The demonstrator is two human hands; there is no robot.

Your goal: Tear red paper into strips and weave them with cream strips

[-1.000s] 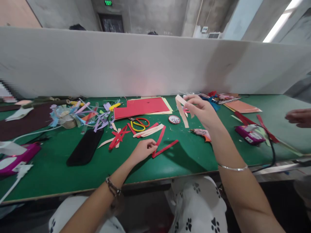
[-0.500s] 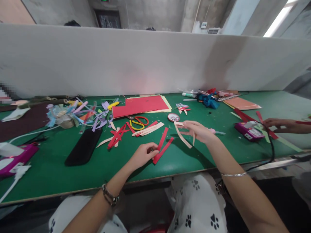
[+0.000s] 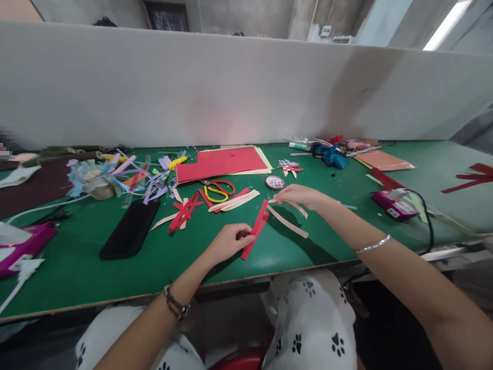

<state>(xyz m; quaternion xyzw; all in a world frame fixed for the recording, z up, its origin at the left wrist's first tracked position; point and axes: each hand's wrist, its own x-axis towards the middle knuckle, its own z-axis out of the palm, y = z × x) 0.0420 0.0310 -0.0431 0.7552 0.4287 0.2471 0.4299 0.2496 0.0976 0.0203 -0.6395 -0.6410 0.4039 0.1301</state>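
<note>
My left hand (image 3: 228, 241) rests on the green table (image 3: 96, 272), fingers pinched on the near end of a folded red paper strip (image 3: 257, 226). My right hand (image 3: 302, 197) hovers low over the table just right of the strip's far end, fingers closed on cream paper strips (image 3: 288, 222) that trail toward the table edge. Red and yellow scissors (image 3: 215, 190) lie beyond the strip, next to more red and cream strips (image 3: 234, 201).
A red paper sheet (image 3: 221, 163) lies at the back. A small round tin (image 3: 275, 182), a black case (image 3: 130, 229), a pile of coloured scraps (image 3: 115, 177) and magenta glue guns (image 3: 393, 204) (image 3: 23, 246) sit around. A white partition (image 3: 231, 92) bounds the far side.
My right hand came down from raised height to the table with the cream strips and moved left toward the red strip. The red strip's two arms closed together. Another person's hand at right left the view.
</note>
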